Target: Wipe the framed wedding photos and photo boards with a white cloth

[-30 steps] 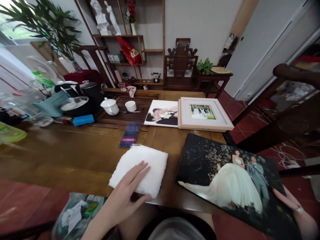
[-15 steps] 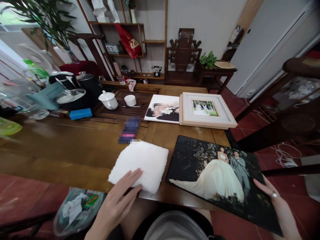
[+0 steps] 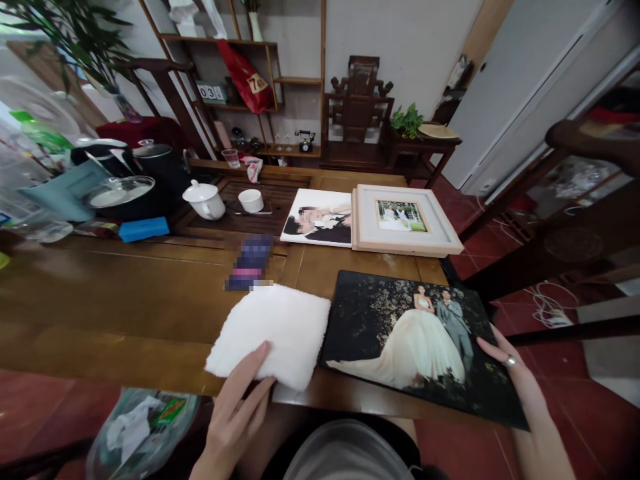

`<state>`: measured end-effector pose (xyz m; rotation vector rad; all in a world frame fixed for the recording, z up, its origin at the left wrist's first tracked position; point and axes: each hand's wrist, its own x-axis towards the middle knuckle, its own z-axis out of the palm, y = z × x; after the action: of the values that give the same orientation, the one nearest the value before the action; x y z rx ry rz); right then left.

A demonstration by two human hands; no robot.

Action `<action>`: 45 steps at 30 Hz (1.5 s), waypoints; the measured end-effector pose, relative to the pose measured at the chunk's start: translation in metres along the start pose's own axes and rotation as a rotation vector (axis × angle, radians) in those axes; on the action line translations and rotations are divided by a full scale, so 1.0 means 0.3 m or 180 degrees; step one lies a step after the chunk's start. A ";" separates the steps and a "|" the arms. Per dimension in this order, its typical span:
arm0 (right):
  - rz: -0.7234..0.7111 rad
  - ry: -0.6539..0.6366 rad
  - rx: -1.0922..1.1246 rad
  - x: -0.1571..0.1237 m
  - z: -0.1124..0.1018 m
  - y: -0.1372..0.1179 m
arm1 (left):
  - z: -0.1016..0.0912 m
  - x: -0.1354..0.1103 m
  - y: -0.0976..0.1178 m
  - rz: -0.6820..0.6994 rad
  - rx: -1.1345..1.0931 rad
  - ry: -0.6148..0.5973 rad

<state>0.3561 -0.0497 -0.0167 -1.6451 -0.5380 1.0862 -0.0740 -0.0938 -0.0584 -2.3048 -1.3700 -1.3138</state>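
Note:
A white fluffy cloth (image 3: 280, 333) lies on the wooden table at its near edge. My left hand (image 3: 235, 407) is at the cloth's near corner, one finger on top and the others curled at its edge, closed on it. To the right is a dark wedding photo panel (image 3: 380, 340) showing a couple, its left part over the table and its right part past the edge. My right hand (image 3: 515, 380) holds the panel by its right side, thumb on top and the other fingers hidden beneath.
Behind the panel lie a light wooden picture frame (image 3: 345, 190) and a white-edged photo panel (image 3: 320, 230). A blurred dark rectangle (image 3: 253, 257) sits behind the cloth. A lidded white cup (image 3: 204, 200), small bowl (image 3: 251, 200) and blue block (image 3: 144, 229) stand farther left. Below is a waste bin (image 3: 145, 433).
My right hand has brought the photo panel slightly left and flatter toward the table. My left hand has slid back to the cloth's near edge and its fingers have curled. The view has shifted slightly.

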 end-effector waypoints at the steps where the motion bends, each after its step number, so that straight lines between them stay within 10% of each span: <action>1: -0.0027 -0.0009 0.0011 -0.001 0.004 0.000 | 0.000 0.000 0.001 0.0007 -0.0004 0.0010; 15: 0.0145 -0.0189 -0.0242 0.006 0.010 0.000 | -0.041 0.155 0.043 -0.0133 0.0248 -0.1473; 23: -0.0137 -0.0362 -0.0446 0.040 -0.018 0.051 | -0.054 0.142 -0.018 -0.0055 -0.0055 -0.0731; 28: -0.0648 -0.0728 -0.0900 0.025 0.062 0.021 | -0.047 0.171 0.014 -0.0511 -0.0117 -0.0464; 31: -0.0856 -0.1030 -0.1387 0.029 0.106 0.003 | -0.023 0.231 0.055 -0.0046 -0.0114 -0.0321; 45: -0.2250 -0.0725 -0.3567 0.100 0.246 -0.042 | 0.120 0.290 0.089 0.0322 0.0234 -0.1349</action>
<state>0.3096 0.0162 -0.0201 -1.9447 -1.9560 0.3957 -0.0145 -0.0350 -0.0077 -2.6614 -1.3570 -0.7576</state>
